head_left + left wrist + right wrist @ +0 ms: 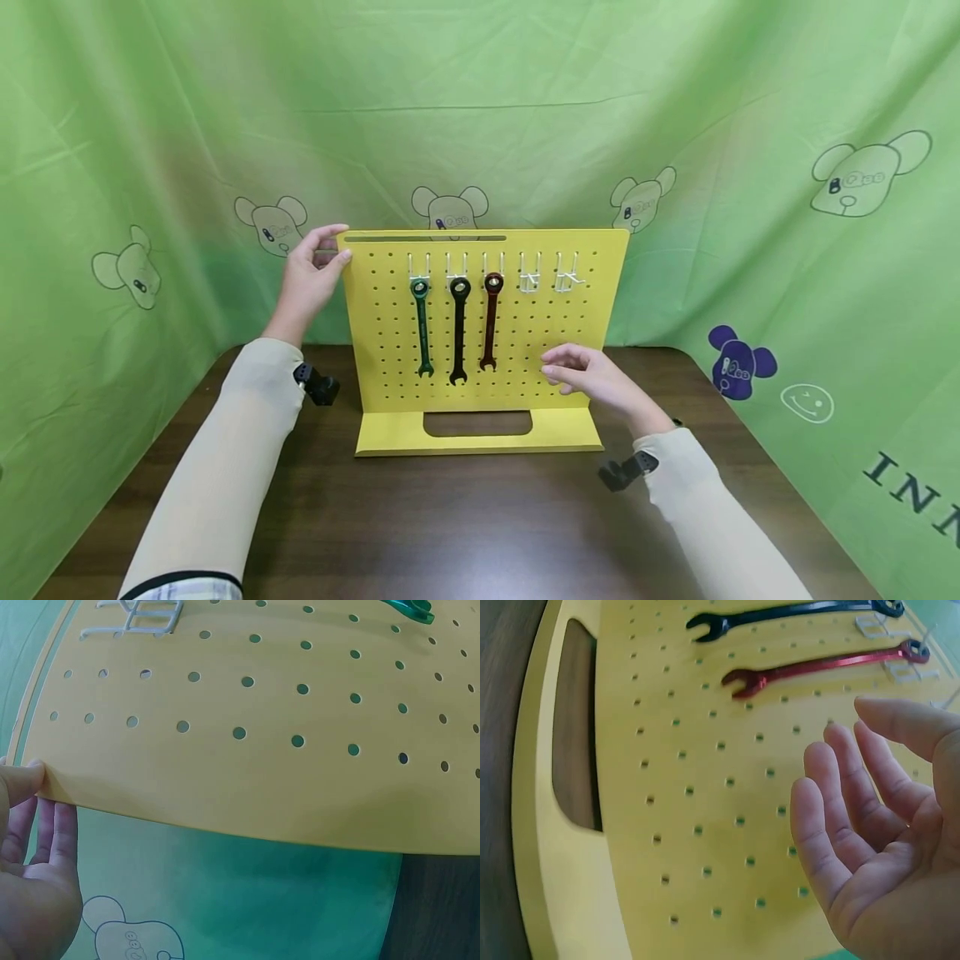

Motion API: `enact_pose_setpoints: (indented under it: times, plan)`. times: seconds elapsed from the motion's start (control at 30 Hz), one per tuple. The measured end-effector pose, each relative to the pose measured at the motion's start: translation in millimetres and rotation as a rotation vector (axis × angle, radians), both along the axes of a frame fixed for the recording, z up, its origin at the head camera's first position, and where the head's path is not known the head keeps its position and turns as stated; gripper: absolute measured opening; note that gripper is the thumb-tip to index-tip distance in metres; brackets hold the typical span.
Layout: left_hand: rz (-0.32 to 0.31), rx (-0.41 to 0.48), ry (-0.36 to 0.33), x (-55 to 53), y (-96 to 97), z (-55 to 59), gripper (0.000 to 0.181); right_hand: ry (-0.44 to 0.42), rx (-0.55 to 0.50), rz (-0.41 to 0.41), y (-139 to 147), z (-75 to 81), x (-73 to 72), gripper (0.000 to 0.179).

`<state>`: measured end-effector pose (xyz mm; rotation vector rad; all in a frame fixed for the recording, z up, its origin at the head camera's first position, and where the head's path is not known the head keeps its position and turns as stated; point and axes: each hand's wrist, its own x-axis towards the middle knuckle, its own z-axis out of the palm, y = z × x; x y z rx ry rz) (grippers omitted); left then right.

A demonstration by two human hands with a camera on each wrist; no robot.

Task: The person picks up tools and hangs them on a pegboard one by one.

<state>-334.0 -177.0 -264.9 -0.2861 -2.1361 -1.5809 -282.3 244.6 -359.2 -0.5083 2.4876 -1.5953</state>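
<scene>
A yellow pegboard [480, 400] stands upright on the table. My left hand [311, 275] pinches its upper left corner, with the thumb [24, 780] on the front face and the fingers behind. Three combination wrenches hang by their ring ends from white hooks: a green wrench [423, 329], a black wrench [459, 333] and a red wrench [491, 325]. In front of the board's lower right part hovers my right hand [592, 377]. Its fingers are loosely bent and hold nothing, as the right wrist view shows, below the red wrench [810, 669].
Two white hooks [529, 279] at the board's right carry no wrench. The board's foot has a long cutout [477, 423] and rests on a dark wooden table [465, 517]. A green curtain [480, 100] with printed bear heads surrounds the table on the back and sides.
</scene>
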Motion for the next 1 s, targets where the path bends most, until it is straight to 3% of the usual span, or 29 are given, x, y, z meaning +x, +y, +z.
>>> enact_pose_setpoints:
  times: [0.43,1.0]
  plan:
    - [0.01,0.009,-0.015,0.5,-0.5,-2.5,0.037,-0.051,0.036,-0.085,57,-28.7,14.0,0.046]
    - [0.011,-0.001,-0.01,-1.7,1.2,-1.1,0.038,-0.111,0.106,-0.269,141,-65.6,41.8,0.045]
